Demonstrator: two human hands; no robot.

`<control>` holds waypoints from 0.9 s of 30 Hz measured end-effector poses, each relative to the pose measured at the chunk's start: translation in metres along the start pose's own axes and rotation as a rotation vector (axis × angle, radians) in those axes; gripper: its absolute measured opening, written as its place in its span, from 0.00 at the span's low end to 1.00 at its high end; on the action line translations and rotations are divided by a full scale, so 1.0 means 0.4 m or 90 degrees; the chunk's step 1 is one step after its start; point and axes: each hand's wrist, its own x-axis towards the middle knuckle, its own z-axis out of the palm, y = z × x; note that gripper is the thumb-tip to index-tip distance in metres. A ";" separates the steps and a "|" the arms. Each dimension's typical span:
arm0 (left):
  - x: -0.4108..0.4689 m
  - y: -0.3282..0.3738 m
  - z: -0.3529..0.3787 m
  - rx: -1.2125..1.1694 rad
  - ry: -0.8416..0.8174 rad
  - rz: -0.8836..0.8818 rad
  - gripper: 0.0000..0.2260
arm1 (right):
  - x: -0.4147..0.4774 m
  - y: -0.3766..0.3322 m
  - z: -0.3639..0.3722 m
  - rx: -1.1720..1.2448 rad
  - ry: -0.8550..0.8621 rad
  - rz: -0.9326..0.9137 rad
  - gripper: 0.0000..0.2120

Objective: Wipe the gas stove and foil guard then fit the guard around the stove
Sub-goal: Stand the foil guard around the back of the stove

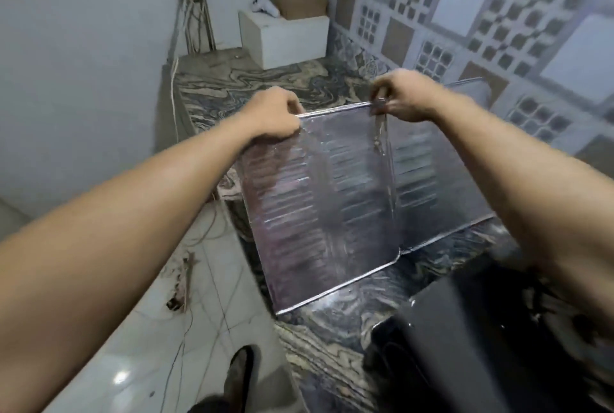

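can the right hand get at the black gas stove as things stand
Probably not yet: the right hand is pinching the top edge of the silver folding foil guard. The black gas stove lies nearby, unobstructed.

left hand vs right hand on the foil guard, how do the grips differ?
The left hand grips the foil guard at its top left corner, fist closed around the edge. The right hand holds further along the top edge, at a fold between panels, pinching with its fingertips. The left hand sits lower in the frame than the right hand. Both hold the guard upright on the countertop.
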 end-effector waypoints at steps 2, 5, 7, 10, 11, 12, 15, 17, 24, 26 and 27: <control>0.005 0.026 -0.040 0.005 0.011 0.061 0.10 | -0.038 -0.004 -0.050 0.012 0.052 0.024 0.05; 0.021 0.059 -0.076 0.016 0.000 0.123 0.11 | -0.095 -0.007 -0.092 0.011 0.112 0.046 0.07; 0.044 0.079 -0.093 0.032 -0.017 0.150 0.10 | -0.130 -0.009 -0.108 0.020 0.134 0.067 0.08; 0.098 0.109 -0.116 0.054 -0.028 0.196 0.09 | -0.170 -0.011 -0.119 0.067 0.186 0.106 0.08; 0.120 0.122 -0.122 0.057 -0.022 0.211 0.09 | -0.180 -0.010 -0.120 0.081 0.210 0.120 0.08; 0.143 0.136 -0.128 0.061 -0.013 0.228 0.10 | -0.189 -0.007 -0.120 0.095 0.237 0.133 0.07; 0.210 0.180 -0.143 0.080 0.017 0.287 0.09 | -0.206 0.008 -0.126 0.120 0.315 0.174 0.08; 0.253 0.203 -0.147 0.081 0.016 0.303 0.08 | -0.206 0.019 -0.131 0.123 0.337 0.208 0.09; 0.350 0.228 -0.071 0.075 -0.077 0.324 0.08 | -0.205 0.060 -0.108 0.090 0.305 0.306 0.09; 0.353 0.209 -0.043 0.069 -0.083 0.318 0.08 | -0.207 0.056 -0.097 0.100 0.266 0.298 0.10; 0.355 0.200 -0.034 0.067 -0.074 0.308 0.09 | -0.205 0.053 -0.095 0.104 0.251 0.298 0.12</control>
